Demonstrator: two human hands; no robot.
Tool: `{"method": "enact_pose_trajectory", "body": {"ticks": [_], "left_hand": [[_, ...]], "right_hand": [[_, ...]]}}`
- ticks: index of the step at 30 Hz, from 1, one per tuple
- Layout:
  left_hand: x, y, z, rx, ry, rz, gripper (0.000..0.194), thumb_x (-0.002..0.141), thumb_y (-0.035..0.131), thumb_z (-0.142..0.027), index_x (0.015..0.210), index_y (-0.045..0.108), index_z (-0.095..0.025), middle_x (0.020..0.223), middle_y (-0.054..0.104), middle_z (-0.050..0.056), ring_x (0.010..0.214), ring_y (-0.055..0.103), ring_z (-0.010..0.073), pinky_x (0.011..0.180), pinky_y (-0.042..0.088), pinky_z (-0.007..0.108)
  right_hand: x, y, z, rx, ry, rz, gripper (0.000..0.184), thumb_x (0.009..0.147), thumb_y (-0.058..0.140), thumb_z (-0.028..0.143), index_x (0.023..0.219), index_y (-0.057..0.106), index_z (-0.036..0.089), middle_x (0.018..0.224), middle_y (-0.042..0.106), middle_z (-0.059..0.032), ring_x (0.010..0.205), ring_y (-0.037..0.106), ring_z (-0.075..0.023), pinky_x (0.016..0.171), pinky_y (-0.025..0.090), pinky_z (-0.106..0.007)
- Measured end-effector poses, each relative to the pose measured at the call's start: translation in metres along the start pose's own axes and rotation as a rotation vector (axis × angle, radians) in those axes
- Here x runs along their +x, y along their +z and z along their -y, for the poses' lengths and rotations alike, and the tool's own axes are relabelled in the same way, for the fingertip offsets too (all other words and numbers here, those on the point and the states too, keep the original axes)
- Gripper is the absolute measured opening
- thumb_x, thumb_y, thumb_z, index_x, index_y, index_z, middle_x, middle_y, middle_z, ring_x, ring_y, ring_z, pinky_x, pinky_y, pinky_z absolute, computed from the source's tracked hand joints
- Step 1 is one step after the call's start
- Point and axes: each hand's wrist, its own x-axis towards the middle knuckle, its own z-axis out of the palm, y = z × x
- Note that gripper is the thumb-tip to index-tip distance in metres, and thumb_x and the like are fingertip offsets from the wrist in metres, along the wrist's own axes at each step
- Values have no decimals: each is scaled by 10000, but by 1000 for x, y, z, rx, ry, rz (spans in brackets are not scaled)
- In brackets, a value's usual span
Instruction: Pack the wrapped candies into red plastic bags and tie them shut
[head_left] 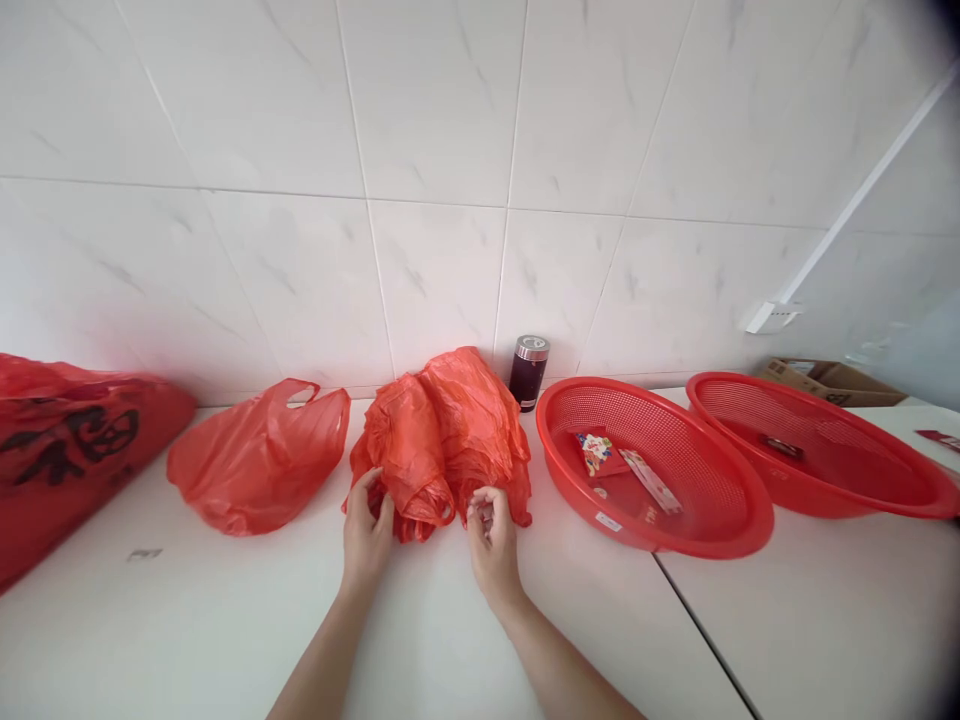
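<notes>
A crumpled red plastic bag stands bunched up on the white counter in front of me. My left hand grips its lower left edge, thumb and fingers pinching the plastic. My right hand touches the bag's lower right edge with curled fingers; whether it pinches the plastic I cannot tell. A second red plastic bag lies flatter to the left, untouched.
A large red sack with black characters lies at the far left. A dark jar with a metal lid stands by the tiled wall. Two red mesh baskets sit to the right, small packets inside. A cardboard box is behind.
</notes>
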Motion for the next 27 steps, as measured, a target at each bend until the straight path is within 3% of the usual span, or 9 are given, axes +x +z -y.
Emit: {"method": "enact_pose_trajectory", "body": {"ticks": [8,27], "left_hand": [[3,2,5,43,-15,-3,364,896,419,-243,1250,503,-247,1320,543,78,1229,513,247,1070,384,458],[5,2,4,-39,36,-41,337,866,463,-241,1196,510,-193,1232,570,112,1121,569,230,1001,433,437]], "right_hand": [[2,0,-8,-9,94,16,147,929,464,333,979,519,207,904,575,-44,742,545,-165,630,455,-250],[3,1,-9,30,15,41,143,873,461,308,951,501,195,904,557,-34,688,516,-152,624,450,-259]]}}
